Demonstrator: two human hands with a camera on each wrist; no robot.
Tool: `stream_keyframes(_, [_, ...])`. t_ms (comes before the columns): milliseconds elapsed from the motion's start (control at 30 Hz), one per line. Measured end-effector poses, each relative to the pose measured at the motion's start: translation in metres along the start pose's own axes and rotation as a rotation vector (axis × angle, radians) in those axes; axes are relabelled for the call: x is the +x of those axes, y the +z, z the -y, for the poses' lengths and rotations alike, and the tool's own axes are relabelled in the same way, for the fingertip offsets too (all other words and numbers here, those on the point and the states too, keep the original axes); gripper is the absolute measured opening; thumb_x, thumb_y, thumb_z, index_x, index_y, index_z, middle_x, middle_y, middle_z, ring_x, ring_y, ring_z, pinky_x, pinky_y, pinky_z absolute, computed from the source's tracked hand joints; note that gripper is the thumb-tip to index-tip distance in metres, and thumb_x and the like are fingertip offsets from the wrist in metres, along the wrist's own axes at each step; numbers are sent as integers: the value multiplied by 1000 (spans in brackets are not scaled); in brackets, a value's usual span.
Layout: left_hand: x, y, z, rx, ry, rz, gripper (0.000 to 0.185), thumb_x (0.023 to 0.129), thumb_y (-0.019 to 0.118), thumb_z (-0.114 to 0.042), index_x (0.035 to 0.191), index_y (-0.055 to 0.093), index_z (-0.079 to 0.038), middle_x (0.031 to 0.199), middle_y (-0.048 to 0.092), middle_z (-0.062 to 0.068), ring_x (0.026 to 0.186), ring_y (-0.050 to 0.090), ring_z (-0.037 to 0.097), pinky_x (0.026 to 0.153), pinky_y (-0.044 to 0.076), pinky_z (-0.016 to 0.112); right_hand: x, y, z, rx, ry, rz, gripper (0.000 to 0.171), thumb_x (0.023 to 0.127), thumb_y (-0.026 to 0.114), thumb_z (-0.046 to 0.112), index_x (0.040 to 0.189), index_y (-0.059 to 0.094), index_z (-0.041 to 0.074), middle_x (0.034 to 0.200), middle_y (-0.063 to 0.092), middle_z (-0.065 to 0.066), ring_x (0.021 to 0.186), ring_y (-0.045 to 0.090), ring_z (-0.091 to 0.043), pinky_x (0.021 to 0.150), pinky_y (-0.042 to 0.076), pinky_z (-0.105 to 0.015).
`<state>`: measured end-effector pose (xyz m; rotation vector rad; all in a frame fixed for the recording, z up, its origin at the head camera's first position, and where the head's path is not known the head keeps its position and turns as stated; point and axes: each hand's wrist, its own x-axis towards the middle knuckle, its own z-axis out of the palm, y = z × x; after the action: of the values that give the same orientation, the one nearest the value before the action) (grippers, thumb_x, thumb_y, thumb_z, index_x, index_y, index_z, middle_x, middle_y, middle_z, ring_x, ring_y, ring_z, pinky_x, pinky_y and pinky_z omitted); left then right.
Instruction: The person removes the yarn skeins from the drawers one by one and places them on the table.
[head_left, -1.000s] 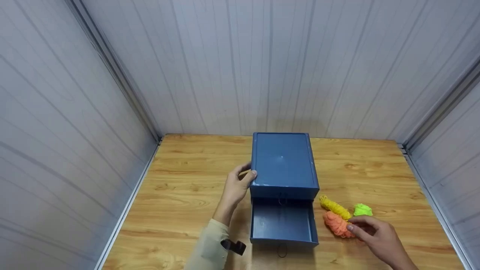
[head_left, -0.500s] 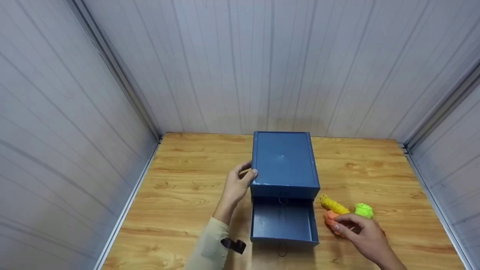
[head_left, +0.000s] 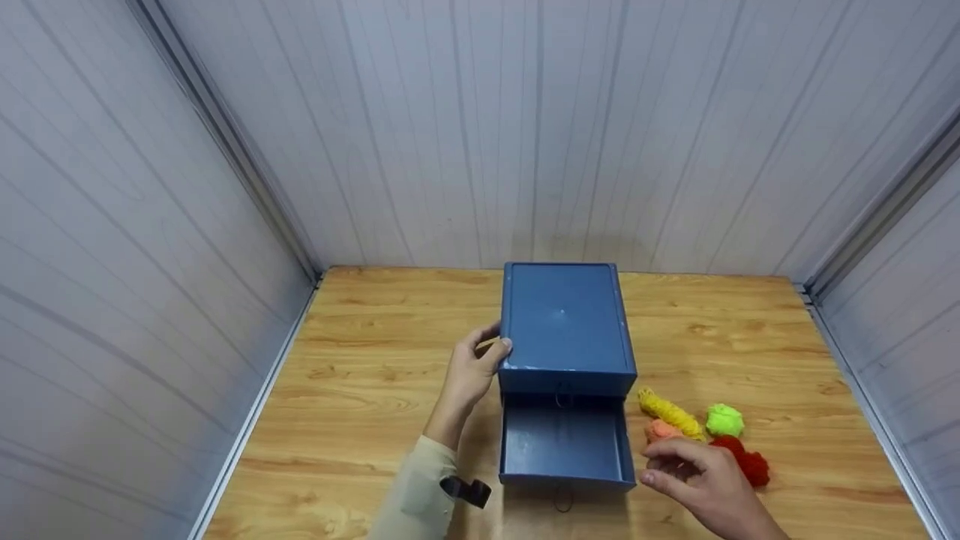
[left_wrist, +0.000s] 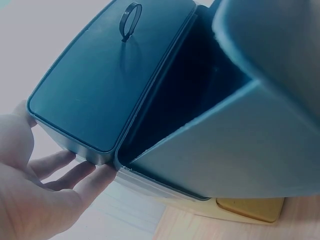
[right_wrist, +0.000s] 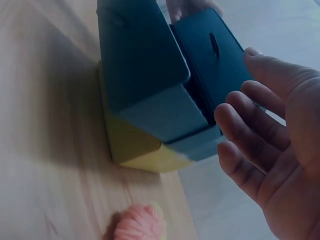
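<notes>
A blue drawer cabinet [head_left: 562, 315] stands on the table, its second drawer [head_left: 564, 450] pulled out, with nothing inside. My left hand [head_left: 471, 367] holds the cabinet's left side, thumb on the top edge; in the left wrist view its fingers [left_wrist: 75, 172] lie against the side wall. My right hand [head_left: 701, 476] is beside the drawer's front right corner, fingers loosely bent and holding nothing. Close to it lie a yellow yarn skein [head_left: 669, 414], an orange yarn bundle [head_left: 661, 431] partly hidden by the hand, a lime-green yarn ball [head_left: 724, 420] and a red yarn bundle [head_left: 744, 459].
Below the blue drawers sits a yellow lower section [right_wrist: 135, 145], seen in the wrist views. Thin black loop pulls [left_wrist: 131, 21] hang on the drawer fronts. The wooden table [head_left: 375, 360] is bordered by pale panel walls [head_left: 420, 135] at the back and sides.
My right hand has moved left across the yarn toward the open drawer, uncovering the red bundle and covering part of the orange one. My left hand has stayed on the cabinet.
</notes>
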<state>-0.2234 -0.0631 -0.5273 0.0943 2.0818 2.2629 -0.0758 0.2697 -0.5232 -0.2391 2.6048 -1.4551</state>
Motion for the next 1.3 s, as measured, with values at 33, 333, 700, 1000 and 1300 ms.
stream_keyframes(33, [0,0,0,-2,1,0,51,99,65,-12,145,53,5,145,55,25,127,60,35,97,58,37,0,1,1,1,-11,15,25,91,78,34,108,76,16,95,75,3,80,68,-9,69,59,-27])
stream_keyframes(333, [0,1,0,-1,-4,-2,49,99,66,-14,144,55,4,144,56,24,128,60,36,98,57,36,-1,14,8,101,-79,182,28,97,72,25,118,74,5,103,78,-7,86,73,-8,72,61,-27])
stream_keyframes(700, [-1,-1,-2,19,-14,22,50,99,67,-17,145,56,0,146,56,21,132,57,37,99,57,38,-1,42,0,129,-185,280,26,97,72,20,115,73,1,100,78,-3,84,71,-4,68,61,-26])
stream_keyframes(1000, [0,-4,-3,1,-25,35,51,98,69,-20,145,57,-2,147,55,19,134,56,36,102,55,39,-2,60,-11,164,-117,383,24,100,68,22,115,74,5,98,77,7,83,69,-3,71,59,-23])
stream_keyframes(1300, [0,-6,0,-4,-25,45,50,98,70,-20,144,58,-4,146,56,18,132,56,35,102,55,40,5,74,-26,226,-50,444,28,101,67,23,118,72,1,99,77,1,85,70,-4,72,58,-22])
